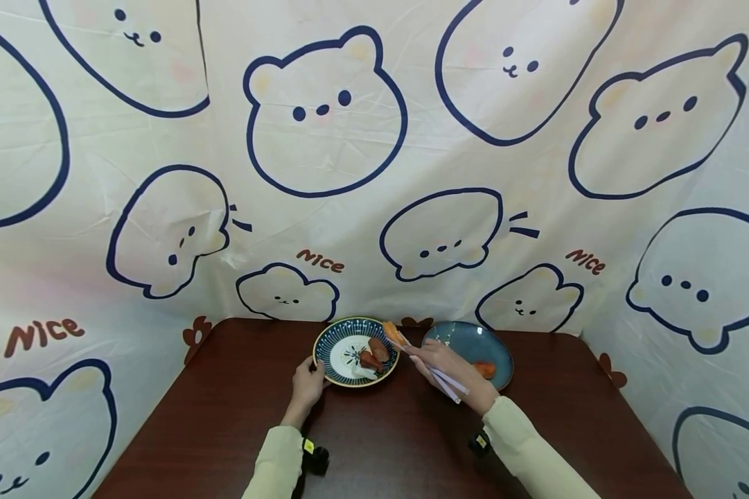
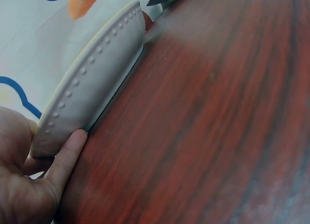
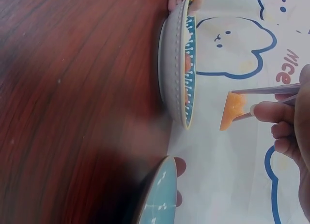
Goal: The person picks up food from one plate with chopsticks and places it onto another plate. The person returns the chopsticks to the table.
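Observation:
My left hand (image 1: pixel 307 385) grips the near left rim of a blue-and-white patterned plate (image 1: pixel 333 346), with fingers on both sides of the rim in the right wrist view. On that plate lie several brown and reddish food pieces (image 1: pixel 372 359) and a whitish piece. Pale purple chopsticks (image 1: pixel 444 382) are held in my right hand (image 1: pixel 445 364). Their tips pinch an orange food piece (image 3: pixel 233 110), raised near the patterned plate's right rim. Below and beyond the right hand sits a blue plate (image 1: pixel 468 338), with one orange-red food piece (image 1: pixel 485 369) on it, partly hidden by the hand.
Both plates stand near the back of a dark brown wooden table (image 1: pixel 374 430). A white cloth (image 1: pixel 324 229) printed with cartoon bears hangs behind and at both sides. Each wrist carries a small black camera (image 1: pixel 316 457).

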The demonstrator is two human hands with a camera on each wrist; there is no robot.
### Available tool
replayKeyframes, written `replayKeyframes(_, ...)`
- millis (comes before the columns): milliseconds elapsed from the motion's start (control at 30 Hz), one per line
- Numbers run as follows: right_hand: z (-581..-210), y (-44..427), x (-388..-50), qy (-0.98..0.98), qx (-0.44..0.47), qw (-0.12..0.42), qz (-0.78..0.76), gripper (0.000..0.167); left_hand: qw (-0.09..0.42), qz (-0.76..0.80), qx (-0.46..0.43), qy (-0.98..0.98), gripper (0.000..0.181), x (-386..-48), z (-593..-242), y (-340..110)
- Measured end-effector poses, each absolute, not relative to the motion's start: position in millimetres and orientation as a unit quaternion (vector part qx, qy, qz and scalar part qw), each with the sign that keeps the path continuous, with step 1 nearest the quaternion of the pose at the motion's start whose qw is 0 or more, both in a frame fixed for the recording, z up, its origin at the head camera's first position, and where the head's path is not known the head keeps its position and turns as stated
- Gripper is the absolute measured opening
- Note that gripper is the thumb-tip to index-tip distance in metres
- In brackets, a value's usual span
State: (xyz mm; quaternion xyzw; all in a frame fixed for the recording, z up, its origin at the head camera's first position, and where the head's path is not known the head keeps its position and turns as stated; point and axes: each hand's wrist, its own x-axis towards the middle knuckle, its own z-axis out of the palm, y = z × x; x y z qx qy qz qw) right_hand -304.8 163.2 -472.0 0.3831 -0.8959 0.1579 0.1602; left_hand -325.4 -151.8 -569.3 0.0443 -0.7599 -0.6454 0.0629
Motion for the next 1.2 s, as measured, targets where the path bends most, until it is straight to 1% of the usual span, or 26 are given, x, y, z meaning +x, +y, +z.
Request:
replayKeyframes(400,-479,151,-303,-0.906,0.366,0.126,0.173,0.032,0.061,-0.647,0.05,-0.759,0.043,-325,-570,-151)
replayKeyframes(600,-482,146,-302,-0.9,0.374,0.134,0.177,0.031,0.05,-0.645,0.045,-0.761,0.045,-325,-574,-152)
replayKeyframes(1000,-487,133,-304,-0.898,0.38,0.142,0.17,0.033,0.06,-0.642,0.049,-0.762,0.045,-325,-571,-152)
replayKeyframes(1200,-486,127,-305,-0.895,0.39,0.129,0.173,0.035,0.061,-0.646,0.048,-0.759,0.045,-326,-569,-151)
